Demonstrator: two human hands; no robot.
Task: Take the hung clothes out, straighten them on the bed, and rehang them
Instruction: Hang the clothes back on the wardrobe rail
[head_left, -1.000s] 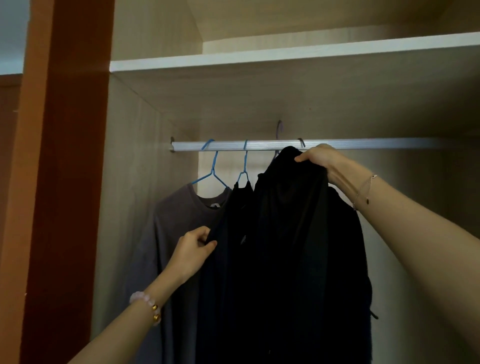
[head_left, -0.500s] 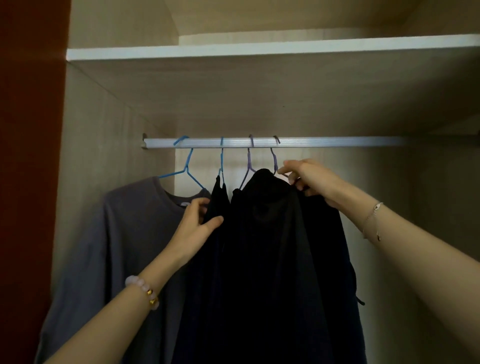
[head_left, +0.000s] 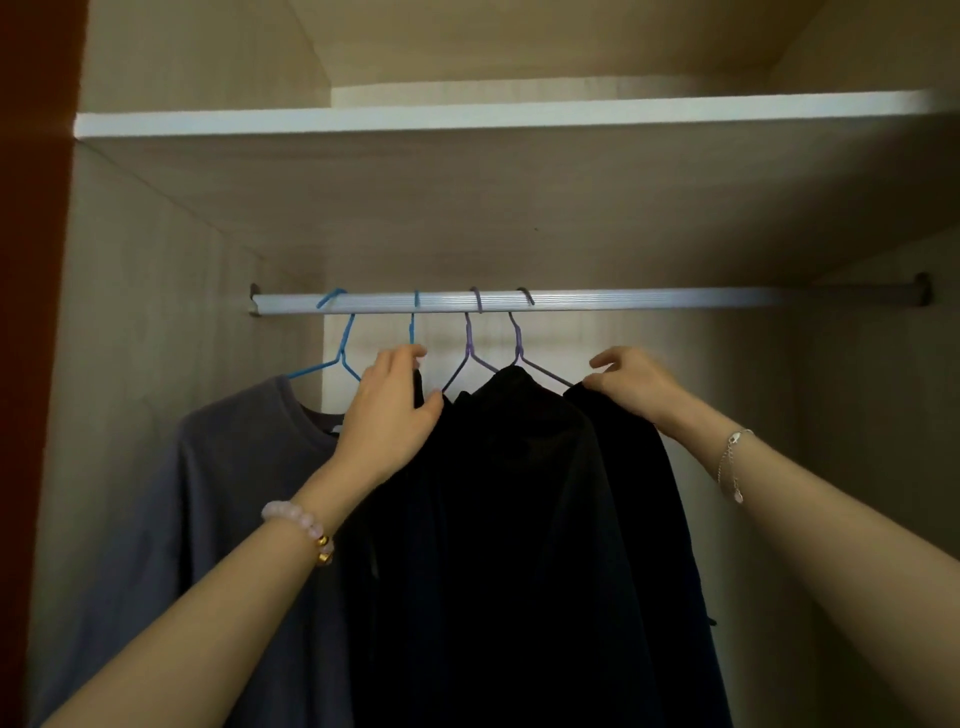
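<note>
Where four hangers hook over the wardrobe rail (head_left: 649, 300), the left hand (head_left: 392, 410) closes around the top of a dark garment (head_left: 395, 571) below its blue hanger (head_left: 414, 325). The right hand (head_left: 631, 382) pinches the shoulder of the black garment (head_left: 623, 519) on a purple hanger (head_left: 540, 366). A grey shirt (head_left: 208, 493) hangs leftmost.

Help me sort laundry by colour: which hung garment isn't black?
The grey T-shirt, leftmost on the rail, on the tilted blue hanger. The garments to its right look black.
</note>
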